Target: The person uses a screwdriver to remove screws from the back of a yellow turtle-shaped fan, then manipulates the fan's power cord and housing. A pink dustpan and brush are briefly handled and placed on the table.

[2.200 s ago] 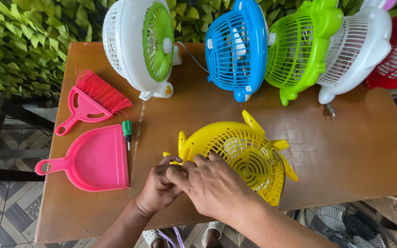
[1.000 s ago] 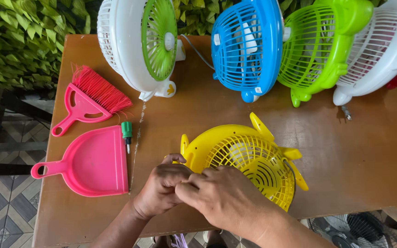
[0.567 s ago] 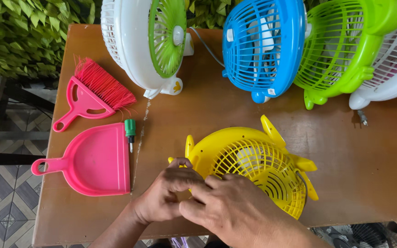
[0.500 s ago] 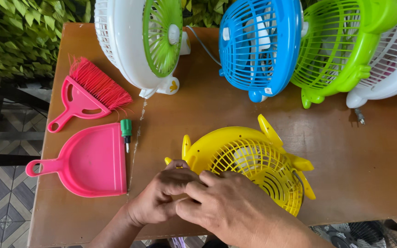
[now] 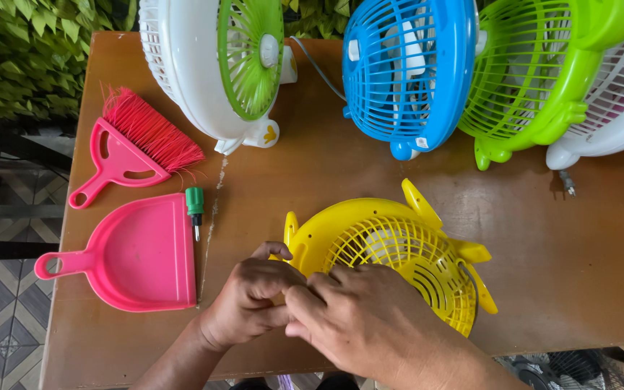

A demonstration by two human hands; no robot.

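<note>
Left of the yellow fan [image 5: 399, 253], our pink dustpan [image 5: 146, 253] and small green screwdriver [image 5: 195, 209] lie on the worktop [image 5: 269, 188]. Our left hand [image 5: 250, 303] and right hand [image 5: 359, 321] pinch the fan's near rim, each grip clenched on it, apparently steadying the face-down grille, its stubby feet upturned.
</note>
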